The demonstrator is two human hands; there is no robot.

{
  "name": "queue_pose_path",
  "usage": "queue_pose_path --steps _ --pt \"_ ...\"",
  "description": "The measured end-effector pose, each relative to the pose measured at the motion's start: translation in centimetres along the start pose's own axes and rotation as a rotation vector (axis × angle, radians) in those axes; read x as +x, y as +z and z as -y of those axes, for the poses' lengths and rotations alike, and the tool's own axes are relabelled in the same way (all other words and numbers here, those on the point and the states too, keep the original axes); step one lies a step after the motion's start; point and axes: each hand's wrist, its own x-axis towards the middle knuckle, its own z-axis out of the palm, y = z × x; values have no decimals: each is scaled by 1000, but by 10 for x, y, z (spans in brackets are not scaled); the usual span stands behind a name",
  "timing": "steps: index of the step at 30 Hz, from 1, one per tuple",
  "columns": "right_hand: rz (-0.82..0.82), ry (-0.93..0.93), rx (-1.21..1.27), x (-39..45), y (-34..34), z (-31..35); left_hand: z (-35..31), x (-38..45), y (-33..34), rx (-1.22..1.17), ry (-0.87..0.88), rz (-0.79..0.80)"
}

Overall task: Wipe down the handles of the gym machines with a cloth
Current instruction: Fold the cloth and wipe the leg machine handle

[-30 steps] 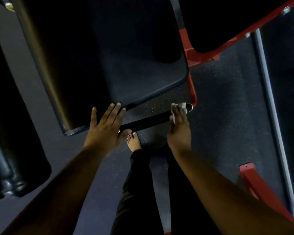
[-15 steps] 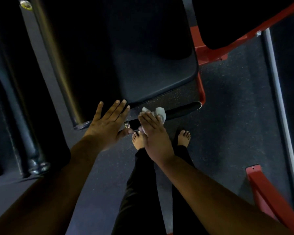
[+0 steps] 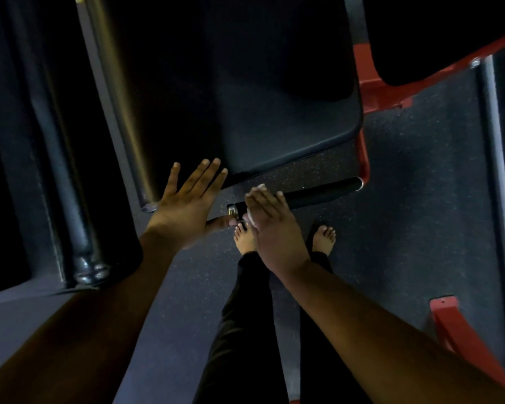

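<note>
A black gym machine handle (image 3: 318, 193) runs nearly level across the middle, with a metal cap at each end. My right hand (image 3: 271, 228) lies over its left end, fingers bent down over the bar with a white cloth (image 3: 258, 188) under them. Bits of cloth peek out at the fingertips and by the thumb side; the thumb itself is hidden. My left hand (image 3: 184, 208) hovers just left of the handle, fingers straight and spread, thumb close to the metal end cap, holding nothing.
A black padded seat (image 3: 274, 126) fills the space above the handle, on a red frame (image 3: 365, 158). Another red frame part (image 3: 461, 339) sits bottom right beside a grey rail (image 3: 496, 170). Dark rollers (image 3: 79, 228) stand left. My bare feet (image 3: 324, 237) are on speckled rubber flooring.
My right hand has slid the cloth leftward along the handle, from its right end to its left end. My left hand has stayed open beside the seat's corner.
</note>
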Motion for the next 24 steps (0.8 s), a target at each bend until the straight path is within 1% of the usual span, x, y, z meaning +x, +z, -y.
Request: queue_pose_path --steps 2,5,6,8,10,14,19,20,22,24 --pt "31 -86 27 9 -6 -2 6 -2 0 -9 14 10" --pt "-2 -85 40 33 -22 -9 7 0 1 -20 14 10" --pt "17 -104 23 40 -23 -8 5 0 2 -19 9 15" --pt "151 -206 -26 44 -18 -4 3 0 5 -12 -3 16" --pt "230 -311 -71 37 -14 -9 3 1 4 -1 -14 17" --pt "259 -467 -145 23 -41 -55 3 2 5 26 -20 32" --pt "241 -685 -390 1 -66 -128 4 1 12 10 9 -16" --pt "221 -685 -412 -1 -70 -135 3 1 12 2 7 -24" --pt "106 -583 -372 1 -70 -134 -3 3 10 -29 5 -38" --pt "-5 -478 -253 6 -56 -105 -14 9 7 -51 24 -49"
